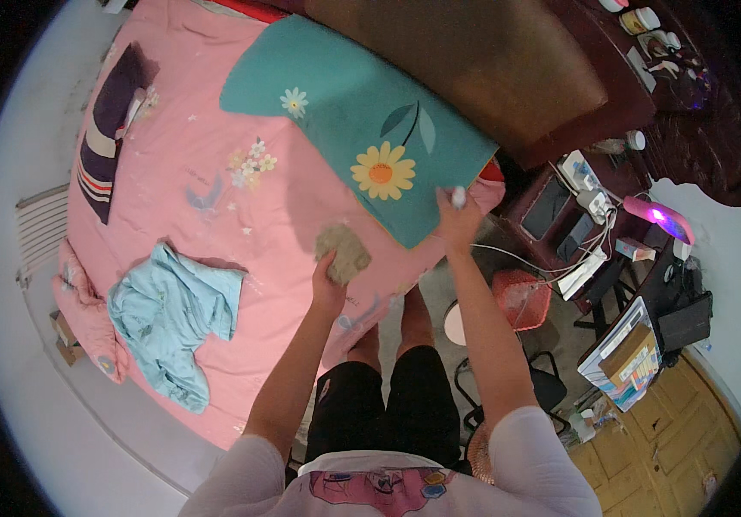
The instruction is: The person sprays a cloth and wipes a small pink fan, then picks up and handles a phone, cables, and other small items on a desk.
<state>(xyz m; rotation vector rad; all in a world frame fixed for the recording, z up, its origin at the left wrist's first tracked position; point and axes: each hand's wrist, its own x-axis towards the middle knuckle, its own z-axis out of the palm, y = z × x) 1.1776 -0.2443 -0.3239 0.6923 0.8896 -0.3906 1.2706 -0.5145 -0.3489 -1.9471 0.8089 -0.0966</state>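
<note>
My left hand (330,284) grips the near edge of a fuzzy khaki bundle (344,251), perhaps a folded cloth or plush piece, over the pink bedsheet (267,239). In my right hand (462,223) is a small white object (458,198), too small to identify. That hand is beside the right edge of a teal floral mat (338,71) with a large yellow daisy; whether they touch is unclear. The mat lies across the far part of the bed. A crumpled light-blue garment (176,310) rests to the left of my left hand.
A dark striped pillow (102,139) is at the bed's left. To the right are a nightstand with a phone (545,207), a power strip (578,170) and cables, a lit pink lamp (659,220), a red wastebasket (520,298) and a black chair (546,388). A brown headboard (473,52) stands beyond.
</note>
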